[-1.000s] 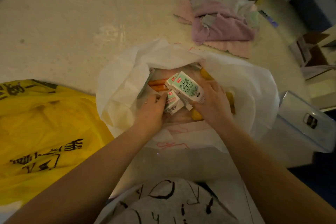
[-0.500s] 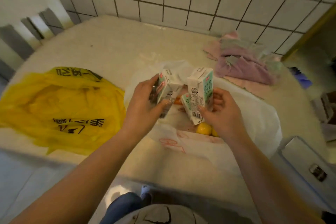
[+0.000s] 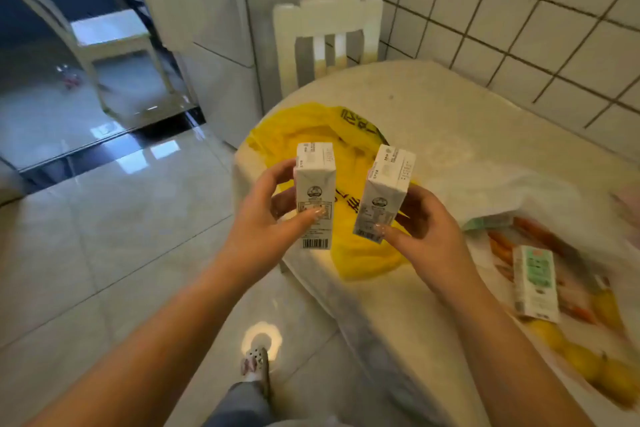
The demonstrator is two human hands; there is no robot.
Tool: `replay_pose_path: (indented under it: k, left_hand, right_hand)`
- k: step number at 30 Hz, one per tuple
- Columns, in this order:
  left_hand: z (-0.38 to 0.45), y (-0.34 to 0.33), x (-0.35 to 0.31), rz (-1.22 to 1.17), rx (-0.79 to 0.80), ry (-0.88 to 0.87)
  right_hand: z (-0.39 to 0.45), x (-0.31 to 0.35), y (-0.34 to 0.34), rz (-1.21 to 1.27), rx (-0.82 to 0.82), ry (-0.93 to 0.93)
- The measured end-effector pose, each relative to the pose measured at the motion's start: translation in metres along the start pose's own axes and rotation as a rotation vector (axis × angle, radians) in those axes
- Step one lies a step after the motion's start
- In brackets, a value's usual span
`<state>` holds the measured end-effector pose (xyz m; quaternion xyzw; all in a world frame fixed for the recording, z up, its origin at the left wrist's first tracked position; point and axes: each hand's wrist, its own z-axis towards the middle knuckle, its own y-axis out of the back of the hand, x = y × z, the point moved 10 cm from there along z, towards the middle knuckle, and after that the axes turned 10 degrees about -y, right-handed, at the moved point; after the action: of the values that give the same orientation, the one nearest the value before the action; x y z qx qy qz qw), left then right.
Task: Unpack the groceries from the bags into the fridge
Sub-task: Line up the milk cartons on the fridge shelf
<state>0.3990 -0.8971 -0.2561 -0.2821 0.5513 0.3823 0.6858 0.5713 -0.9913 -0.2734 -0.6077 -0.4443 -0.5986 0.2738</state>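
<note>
Head view shows the person turned away from the table toward the fridge, which stands with its doors closed past the white chair. Each hand carries one small drink carton, upright, so the two can go across in a single trip. The left hand grips the left carton with thumb across the printed face and fingers curled round the back; the right hand pinches the right carton low down between thumb and curled fingers, and that carton leans slightly toward the left one. The two cartons are apart, not touching, held over the table's edge above the yellow plastic bag, which lies slumped on the tabletop.

More groceries wait behind: the white plastic bag lies open at the right, holding a third carton on its side, carrots and yellow fruit, blurred. Unpacking looks barely started. With both hands full and the fridge closed, my guess is that opening the door will call for freeing a finger or tucking both cartons into one hand.
</note>
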Motion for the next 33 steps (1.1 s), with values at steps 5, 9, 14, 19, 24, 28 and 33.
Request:
replay_pose_path:
  k: [5, 9, 14, 19, 24, 28, 33]
  left_hand:
    - [-0.014, 0.103, -0.003, 0.078, -0.177, -0.012]
    - [-0.020, 0.199, 0.003, 0.166, -0.268, 0.003]
    - [-0.012, 0.332, 0.007, 0.226, -0.357, 0.013]
    - [0.007, 0.441, 0.006, 0.225, -0.413, -0.026]
    - [0.028, 0.516, 0.018, 0.206, -0.478, -0.023]
    - [0.059, 0.571, 0.039, 0.187, -0.521, -0.017]
    - [0.131, 0.648, 0.067, 0.195, -0.548, -0.010]
  right_hand:
    - [0.032, 0.033, -0.109, -0.004, 0.195, 0.066]
    - [0.054, 0.059, -0.212, -0.013, 0.356, 0.105]
    - [0.079, 0.095, -0.350, -0.053, 0.487, 0.168]
    - [0.102, 0.139, -0.456, -0.057, 0.568, 0.223]
    - [0.139, 0.158, -0.533, -0.058, 0.643, 0.196]
    - [0.189, 0.159, -0.588, -0.064, 0.691, 0.146]
    - [0.277, 0.167, -0.659, -0.069, 0.736, 0.131]
